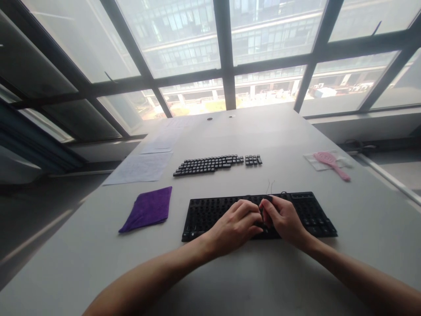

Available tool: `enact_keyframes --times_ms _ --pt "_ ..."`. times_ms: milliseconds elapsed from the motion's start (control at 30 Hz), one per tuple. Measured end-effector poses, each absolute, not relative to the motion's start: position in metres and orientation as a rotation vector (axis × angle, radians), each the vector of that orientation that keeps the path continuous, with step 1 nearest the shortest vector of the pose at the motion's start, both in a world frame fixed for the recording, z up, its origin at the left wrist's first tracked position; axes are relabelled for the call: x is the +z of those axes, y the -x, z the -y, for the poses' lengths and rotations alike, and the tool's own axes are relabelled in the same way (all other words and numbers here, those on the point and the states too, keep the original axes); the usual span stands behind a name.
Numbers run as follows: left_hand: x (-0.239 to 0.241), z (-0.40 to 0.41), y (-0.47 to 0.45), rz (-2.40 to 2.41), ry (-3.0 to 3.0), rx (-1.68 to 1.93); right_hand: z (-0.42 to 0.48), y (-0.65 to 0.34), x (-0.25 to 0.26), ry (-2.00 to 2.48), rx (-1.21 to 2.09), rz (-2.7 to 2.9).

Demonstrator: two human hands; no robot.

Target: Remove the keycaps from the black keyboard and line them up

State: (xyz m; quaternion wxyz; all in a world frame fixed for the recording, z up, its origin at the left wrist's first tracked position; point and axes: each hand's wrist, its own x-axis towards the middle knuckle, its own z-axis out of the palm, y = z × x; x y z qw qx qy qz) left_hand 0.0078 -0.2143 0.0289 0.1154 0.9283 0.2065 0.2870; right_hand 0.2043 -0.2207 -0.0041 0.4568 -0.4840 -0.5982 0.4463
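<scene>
A black keyboard base (210, 213) with its keycaps taken off lies in front of me on the grey table (362, 228). My left hand (237, 226) rests on the middle of it, fingers curled. My right hand (283, 217) sits beside it, fingers pinched over the same spot. What they pinch is hidden; a thin wire loop (270, 188) stands just behind them. The removed black keycaps (215, 163) lie in neat rows farther back.
A purple cloth (149, 210) lies left of the keyboard. White paper sheets (141, 166) lie at the back left. A pink brush (330, 163) on a clear bag sits at the right. Large windows run behind the table.
</scene>
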Motion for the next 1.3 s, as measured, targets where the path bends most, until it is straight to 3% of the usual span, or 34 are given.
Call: enact_keyframes --times_ms 233,433,1000,1300 --pt "0.034 0.119 0.04 -1.112 -2.609 0.884 0.22 -0.206 -0.008 1.172 1.13 1.534" --pt "0.009 0.047 0.083 -1.62 -2.656 0.733 0.22 -0.207 -0.009 1.164 1.107 1.548" --pt "-0.003 0.042 0.089 -1.634 -2.732 0.747 0.219 -0.208 -0.008 1.164 1.121 1.544" --pt "-0.001 0.04 0.09 -1.661 -2.694 0.769 0.216 -0.211 -0.003 1.105 1.166 1.284"
